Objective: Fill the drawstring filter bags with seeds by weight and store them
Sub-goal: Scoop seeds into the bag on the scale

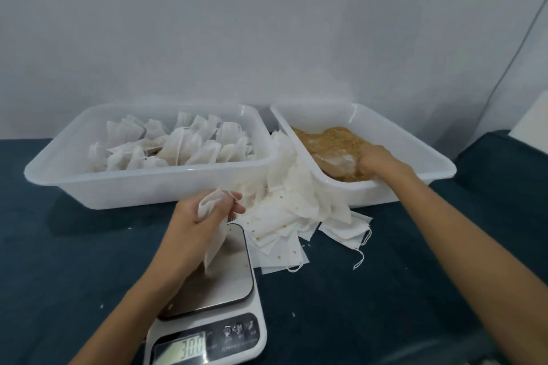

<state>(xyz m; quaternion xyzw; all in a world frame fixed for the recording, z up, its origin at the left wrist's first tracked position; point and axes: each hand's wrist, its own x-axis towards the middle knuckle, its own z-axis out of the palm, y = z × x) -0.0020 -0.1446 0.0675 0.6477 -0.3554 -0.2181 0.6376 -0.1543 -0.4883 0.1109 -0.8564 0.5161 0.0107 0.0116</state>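
Seeds (332, 136) in tub (415, 145) right

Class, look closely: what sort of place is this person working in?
Probably a makeshift home packing station, not a factory: a digital kitchen scale on a dark cloth-covered surface, and plastic tubs of filled bags and seeds against a plain wall.

A plain pale grey wall (267, 24) rises behind a dark teal tabletop (355, 290).
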